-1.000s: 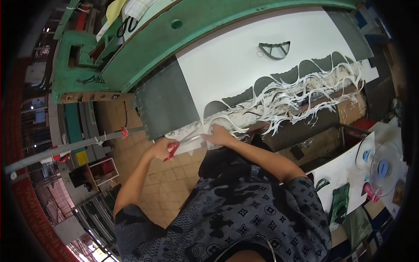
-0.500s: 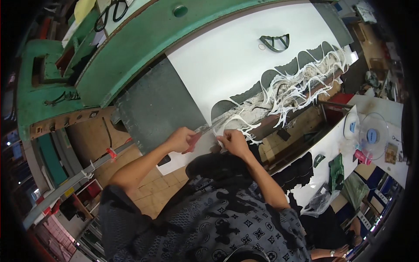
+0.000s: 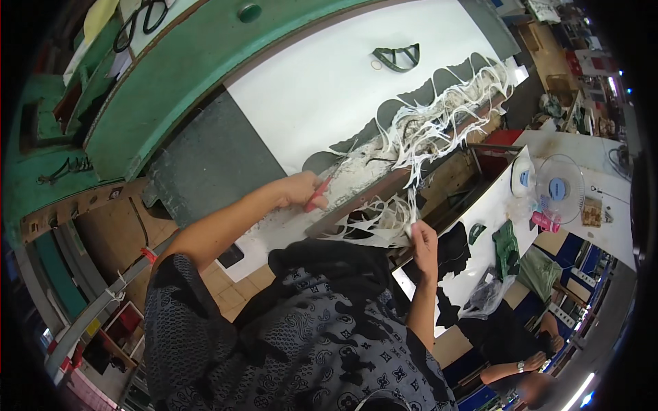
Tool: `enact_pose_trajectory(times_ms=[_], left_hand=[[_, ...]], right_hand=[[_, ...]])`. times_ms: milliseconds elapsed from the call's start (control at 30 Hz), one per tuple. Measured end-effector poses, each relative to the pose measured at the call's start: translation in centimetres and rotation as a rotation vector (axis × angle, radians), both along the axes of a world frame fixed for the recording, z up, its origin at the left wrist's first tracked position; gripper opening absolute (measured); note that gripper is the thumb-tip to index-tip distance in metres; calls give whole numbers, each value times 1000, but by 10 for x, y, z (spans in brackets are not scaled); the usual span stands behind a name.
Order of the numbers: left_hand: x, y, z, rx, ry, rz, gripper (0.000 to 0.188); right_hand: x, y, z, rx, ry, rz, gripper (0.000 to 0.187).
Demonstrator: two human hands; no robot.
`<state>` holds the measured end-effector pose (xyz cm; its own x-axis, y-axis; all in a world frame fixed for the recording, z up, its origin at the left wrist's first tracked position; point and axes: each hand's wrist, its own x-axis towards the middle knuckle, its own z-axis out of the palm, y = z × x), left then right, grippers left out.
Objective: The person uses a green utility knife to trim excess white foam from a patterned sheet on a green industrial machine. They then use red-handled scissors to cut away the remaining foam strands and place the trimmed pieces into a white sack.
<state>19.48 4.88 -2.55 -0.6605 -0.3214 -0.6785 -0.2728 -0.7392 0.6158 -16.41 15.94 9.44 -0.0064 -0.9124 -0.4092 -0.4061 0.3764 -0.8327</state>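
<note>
My left hand (image 3: 302,190) is closed around red-handled scissors (image 3: 319,193), low at the near edge of the cutting table; their blades are hard to make out against the litter. To its right, over the gap beside the table, my right hand (image 3: 424,241) grips white scrap strips (image 3: 411,205) that hang in a tangle. More torn white scrap (image 3: 445,113) lies along the table's near edge. A large white sheet (image 3: 308,85) with a scalloped edge covers the dark grey table surface (image 3: 212,161).
A green machine beam (image 3: 171,82) spans the far side. On the sheet lies a dark curved piece (image 3: 397,57). At right, a white side table (image 3: 576,151) bears a fan (image 3: 558,188). Another person's hands (image 3: 534,359) show at lower right. A phone (image 3: 230,256) lies near my left forearm.
My right hand has moved right and toward me, away from the sheet's corner, drawing white scrap off the edge. My left hand with the scissors has shifted slightly; the view has turned somewhat.
</note>
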Motion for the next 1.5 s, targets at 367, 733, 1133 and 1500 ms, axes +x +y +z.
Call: enact_pose_trajectory(times_ms=[367, 733, 1133, 1500], left_hand=[[43, -29, 86, 13, 111, -574, 36], [-20, -114, 17, 105, 49, -407, 48], [-56, -148, 68, 81, -175, -411, 51], [-94, -150, 77, -68, -256, -212, 50]], right_hand=[[78, -174, -51, -940, 619, 165, 43], [42, -202, -85, -578, 525, 313, 13], [31, -207, -67, -325, 343, 271, 26], [-61, -203, -39, -321, 18, 255, 18]])
